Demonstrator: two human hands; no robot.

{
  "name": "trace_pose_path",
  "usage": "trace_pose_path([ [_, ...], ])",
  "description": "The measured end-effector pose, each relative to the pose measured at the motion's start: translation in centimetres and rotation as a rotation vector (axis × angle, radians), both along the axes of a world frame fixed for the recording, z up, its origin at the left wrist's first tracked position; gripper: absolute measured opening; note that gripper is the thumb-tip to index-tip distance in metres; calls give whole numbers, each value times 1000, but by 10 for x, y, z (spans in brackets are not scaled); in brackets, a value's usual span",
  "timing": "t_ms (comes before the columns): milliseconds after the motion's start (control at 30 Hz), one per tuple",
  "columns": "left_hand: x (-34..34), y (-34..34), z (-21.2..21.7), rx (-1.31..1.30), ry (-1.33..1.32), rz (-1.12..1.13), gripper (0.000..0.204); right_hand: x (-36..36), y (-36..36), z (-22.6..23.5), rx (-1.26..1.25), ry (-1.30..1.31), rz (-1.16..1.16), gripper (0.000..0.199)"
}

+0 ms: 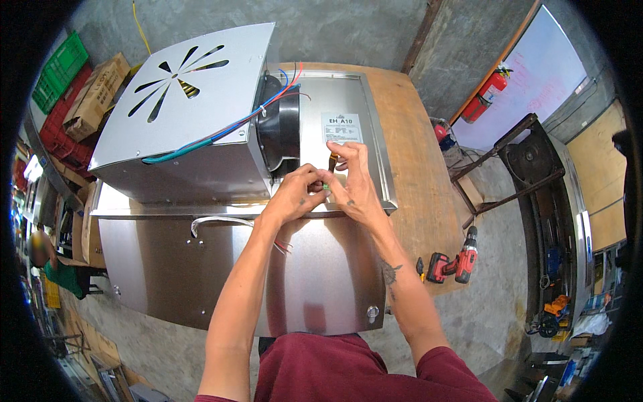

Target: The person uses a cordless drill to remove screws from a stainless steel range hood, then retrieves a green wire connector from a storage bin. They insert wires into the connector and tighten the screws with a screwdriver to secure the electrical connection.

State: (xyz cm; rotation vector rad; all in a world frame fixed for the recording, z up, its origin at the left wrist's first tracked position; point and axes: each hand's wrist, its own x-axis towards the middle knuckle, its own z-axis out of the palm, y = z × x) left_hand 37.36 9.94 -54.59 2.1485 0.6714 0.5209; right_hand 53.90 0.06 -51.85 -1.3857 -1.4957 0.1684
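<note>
Both hands meet over the far right part of the steel hood (315, 281) on the wooden counter (408, 134). The left hand (295, 194) has its grip pinched on a small green-tipped wire end (326, 189); the right hand (351, 184) pinches a thin brown-handled tool (332, 159) just beside the black fan motor (278, 130). A red cordless drill (455, 262) lies near right

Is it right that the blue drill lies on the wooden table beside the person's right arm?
Not quite. The drill is red and black, not blue. The head view shows it lying on the wooden table beside the person's right arm, as you said.
</note>
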Motion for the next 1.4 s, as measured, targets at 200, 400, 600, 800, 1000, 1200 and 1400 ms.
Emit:
trace_pose_path([
  [200, -1, 0, -3, -5, -56, -18, 37, 1, -4, 5, -86, 235, 145, 47],
  [400, 0, 0, -1, 11, -30, -1, 37, -1, -1, 2, -38, 34, 18, 50],
  [600, 0, 1, -7, -13, -60, -5, 37, 0, 0, 0, -70, 427, 229, 47],
  [800, 0, 0, -5, 7, -54, 7, 35, 1, 2, 2, -135, -26, -17, 51],
  [1000, 0, 2, -3, -6, -37, -16, 39, 4, 1, 2, -111, 413, 217, 47],
  [1200, 0, 1, -4, -8, -51, -15, 38, 2, -2, -2, -137, 166, 55, 56],
  [1400, 0, 1, -4, -3, -38, -3, 38, 0, -6, 6, -124, 274, 107, 55],
])
